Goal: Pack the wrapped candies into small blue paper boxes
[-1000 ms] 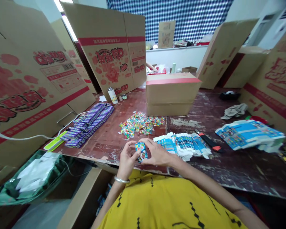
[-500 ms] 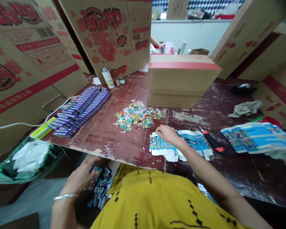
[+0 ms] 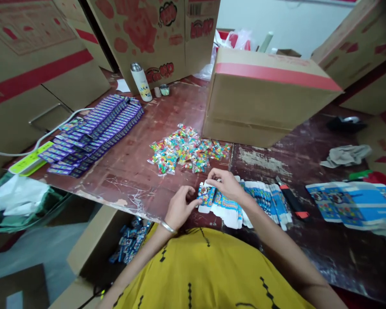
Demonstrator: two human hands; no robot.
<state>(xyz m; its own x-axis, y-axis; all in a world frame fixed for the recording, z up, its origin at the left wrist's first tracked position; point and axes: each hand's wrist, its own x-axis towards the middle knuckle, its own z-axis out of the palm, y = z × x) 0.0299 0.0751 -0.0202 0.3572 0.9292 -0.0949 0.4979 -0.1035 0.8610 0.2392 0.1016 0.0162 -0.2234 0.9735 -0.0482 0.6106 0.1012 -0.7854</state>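
Observation:
A row of flattened blue-and-white candy cartons lies overlapped on the table in front of me. My right hand rests over the left end of the row, fingers bent and closed on the top edge of the end carton. From the left, my left hand meets that same carton; its thumb tip is at the carton's left edge, and a gap shows between thumb and curled fingers. Behind both hands lies a pile of small clear packets of colourful candies.
Stacked purple boxes and a green power strip lie left. A cardboard box stands behind the candies. A utility knife and more flat cartons lie right. Below the table edge, an open box holds filled blue packs.
My left hand has come up from over the open box below the table to the end carton. My right hand stays at the row's left end. The view has tilted downward.

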